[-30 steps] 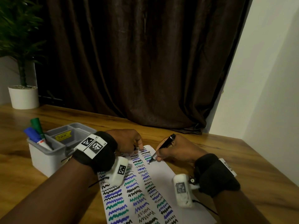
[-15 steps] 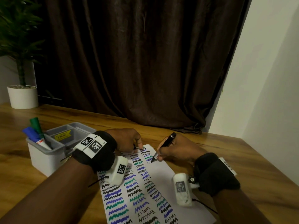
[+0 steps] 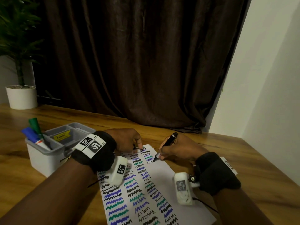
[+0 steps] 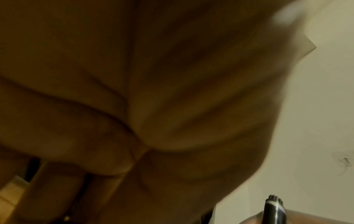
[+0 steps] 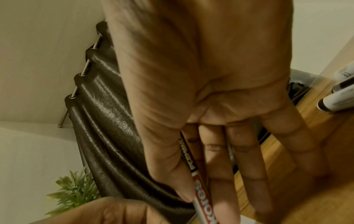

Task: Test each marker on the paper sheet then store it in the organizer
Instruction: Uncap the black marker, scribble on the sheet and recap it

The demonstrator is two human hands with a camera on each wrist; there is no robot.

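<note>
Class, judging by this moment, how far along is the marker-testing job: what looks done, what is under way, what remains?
Done: blue marker and green marker stand in the organizer. Under way: right hand scribbles with the black marker while left hand steadies the paper sheet. Left: storing it.

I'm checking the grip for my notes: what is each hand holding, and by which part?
The right hand pinches a black marker low on its barrel, near the tip. The left hand rests on the paper sheet; whether it holds anything cannot be told.
</note>
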